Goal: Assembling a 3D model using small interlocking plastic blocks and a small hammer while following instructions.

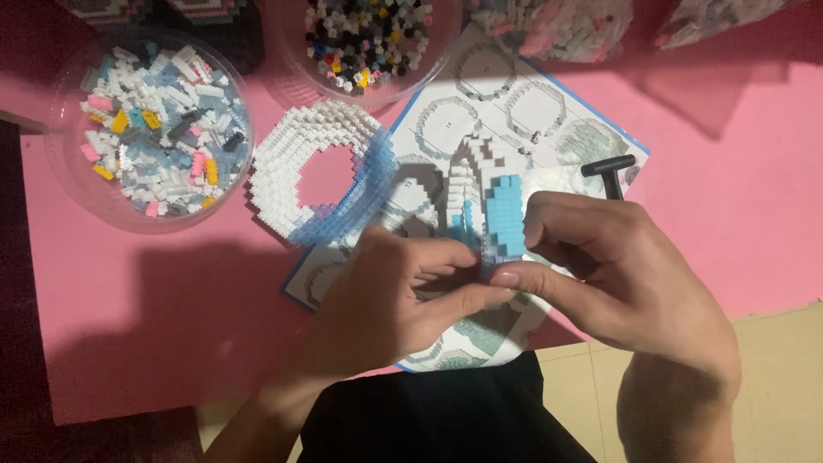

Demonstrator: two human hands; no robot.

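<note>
Two clear bowls of small bricks are sitting at ten o'clock (pixel 150 129) and twelve o'clock (pixel 369 43). One white brick ring (pixel 291 171), one instruction sheet (pixel 549 120) and one black tool (pixel 609 167) are lying on the table.

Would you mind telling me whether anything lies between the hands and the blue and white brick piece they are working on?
Nothing visible does. The left hand and right hand both already grip the blue and white brick piece directly, above the instruction sheet. The white brick ring lies apart, to the left.
</note>
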